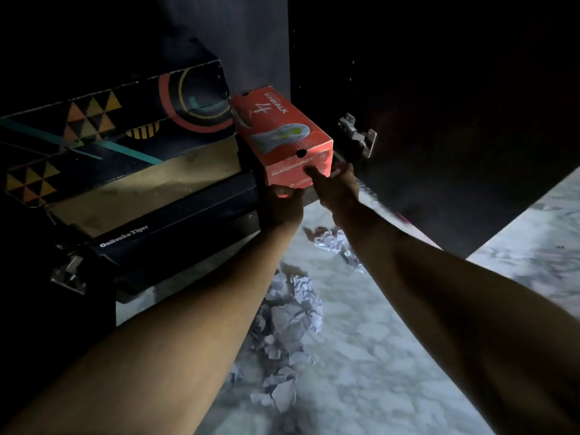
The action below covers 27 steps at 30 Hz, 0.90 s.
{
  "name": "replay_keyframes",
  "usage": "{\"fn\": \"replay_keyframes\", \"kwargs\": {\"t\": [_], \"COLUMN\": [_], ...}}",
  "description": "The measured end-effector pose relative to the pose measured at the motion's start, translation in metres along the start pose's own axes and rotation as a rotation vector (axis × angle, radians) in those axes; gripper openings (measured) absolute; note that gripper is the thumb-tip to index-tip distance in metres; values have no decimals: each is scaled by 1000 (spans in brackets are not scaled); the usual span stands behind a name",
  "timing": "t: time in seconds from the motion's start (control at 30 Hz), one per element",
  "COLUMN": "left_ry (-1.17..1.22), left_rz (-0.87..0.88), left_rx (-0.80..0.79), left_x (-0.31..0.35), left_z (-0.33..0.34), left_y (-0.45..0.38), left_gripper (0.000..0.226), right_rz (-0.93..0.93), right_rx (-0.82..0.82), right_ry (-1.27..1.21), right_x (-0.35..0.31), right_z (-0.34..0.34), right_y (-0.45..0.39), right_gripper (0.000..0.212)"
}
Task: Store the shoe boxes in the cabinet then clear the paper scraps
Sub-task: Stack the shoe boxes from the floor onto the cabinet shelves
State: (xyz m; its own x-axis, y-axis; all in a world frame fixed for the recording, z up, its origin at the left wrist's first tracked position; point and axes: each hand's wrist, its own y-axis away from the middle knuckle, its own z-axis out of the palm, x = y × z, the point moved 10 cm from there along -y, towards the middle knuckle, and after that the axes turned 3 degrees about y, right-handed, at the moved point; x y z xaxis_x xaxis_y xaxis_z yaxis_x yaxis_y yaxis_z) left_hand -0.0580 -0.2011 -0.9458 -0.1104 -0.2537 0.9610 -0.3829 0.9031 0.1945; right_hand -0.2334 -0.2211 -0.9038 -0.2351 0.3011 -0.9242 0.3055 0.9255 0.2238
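A red shoe box [282, 133] sits at the right end of the dark cabinet's shelf, its near end sticking out toward me. My left hand [282, 205] grips the box's bottom front edge from below. My right hand [337, 183] presses against the box's near end face, fingers spread on it. To the left of the red box lie a patterned black box [103, 120], a tan box [150, 183] and a black Onitsuka Tiger box [163, 227], stacked in the cabinet. Crumpled white paper scraps [292, 318] litter the marble floor below my arms.
The open cabinet door [455, 136] stands to the right, its metal hinge [357, 135] close to the red box. Another hinge [69, 274] shows at the lower left. More paper scraps [335, 243] lie near the cabinet base. The white marble floor [392, 356] stretches to the right.
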Motion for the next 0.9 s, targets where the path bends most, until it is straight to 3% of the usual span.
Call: {"fn": "replay_keyframes", "kwargs": {"t": [0.13, 0.27, 0.37, 0.53, 0.63, 0.73, 0.9], "left_ry": [-26, -102, -148, -186, -219, -259, -354], "left_rz": [53, 79, 108, 184, 196, 100, 14], "left_rx": [-153, -249, -352, -521, -654, -783, -903], "left_x": [14, 12, 9, 2, 2, -10, -47], "left_z": [35, 77, 120, 197, 246, 289, 339], "left_y": [41, 81, 128, 223, 278, 330, 387], "left_gripper": [19, 25, 7, 12, 9, 8, 51], "right_rz": [-124, -173, -190, -158, -66, 96, 460], "right_rx": [48, 134, 244, 477, 637, 723, 658], "right_ry": [184, 231, 212, 282, 306, 317, 174], "right_x": [17, 43, 74, 126, 154, 194, 261], "right_z": [-60, -137, -215, -349, -421, -472, -495], "right_y": [31, 68, 100, 160, 194, 219, 233], "right_gripper": [47, 31, 32, 42, 49, 54, 78]}}
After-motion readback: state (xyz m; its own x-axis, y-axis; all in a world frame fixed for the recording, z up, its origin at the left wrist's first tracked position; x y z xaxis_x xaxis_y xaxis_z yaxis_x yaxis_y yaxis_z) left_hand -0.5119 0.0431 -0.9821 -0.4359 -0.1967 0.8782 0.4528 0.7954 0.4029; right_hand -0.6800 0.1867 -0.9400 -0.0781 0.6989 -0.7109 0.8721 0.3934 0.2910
